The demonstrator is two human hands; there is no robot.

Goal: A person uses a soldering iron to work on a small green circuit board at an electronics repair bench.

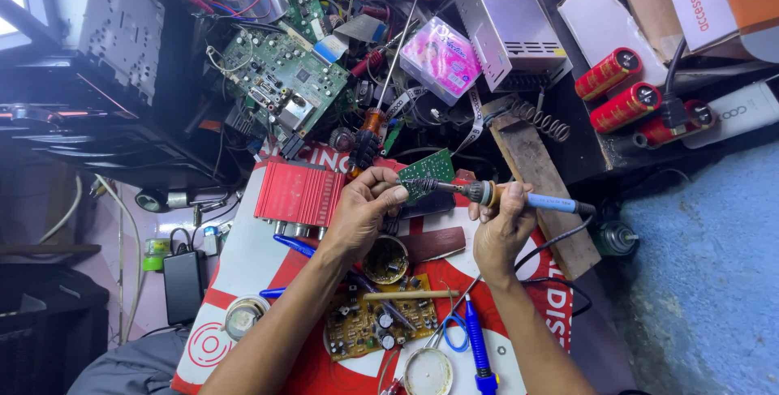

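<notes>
A red finned amplifier case (299,192) is seen at left on the cluttered bench (243,261), beside the left hand (361,212). The left fingers (392,195) are closed on a small green circuit board (428,174), held above the bench at centre. Its edge is met by the tip of a blue-handled soldering iron (527,199), around which the right hand (503,229) is closed.
</notes>
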